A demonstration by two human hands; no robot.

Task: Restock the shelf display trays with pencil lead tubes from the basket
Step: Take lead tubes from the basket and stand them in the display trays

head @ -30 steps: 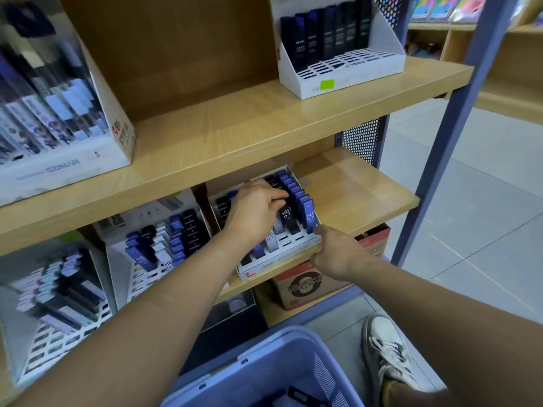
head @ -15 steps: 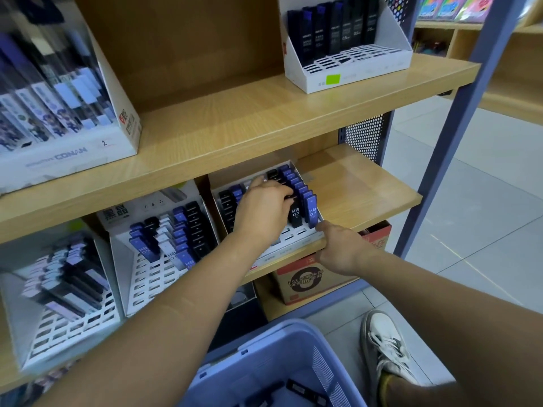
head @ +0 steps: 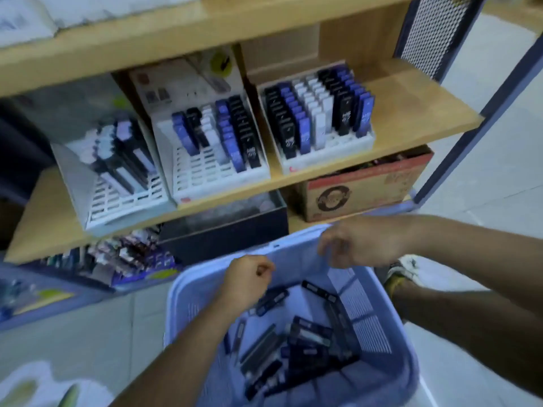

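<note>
Light wooden shelves (head: 411, 133) rise in tiers on a frame with a blue-grey metal post (head: 509, 83) and a perforated metal side panel (head: 435, 30). The floor (head: 484, 177) is pale tile under even light. A cardboard box (head: 361, 189) sits beneath the lower shelf.

Dark open-top box (head: 226, 227): frame centre, floor level. Cardboard box (head: 364, 189): just beside it, at its 3 o'clock. Perforated metal panel (head: 432, 30): 1 o'clock, upright. White shoe (head: 405, 268): 4 o'clock, on tiled floor (head: 484, 177).
</note>
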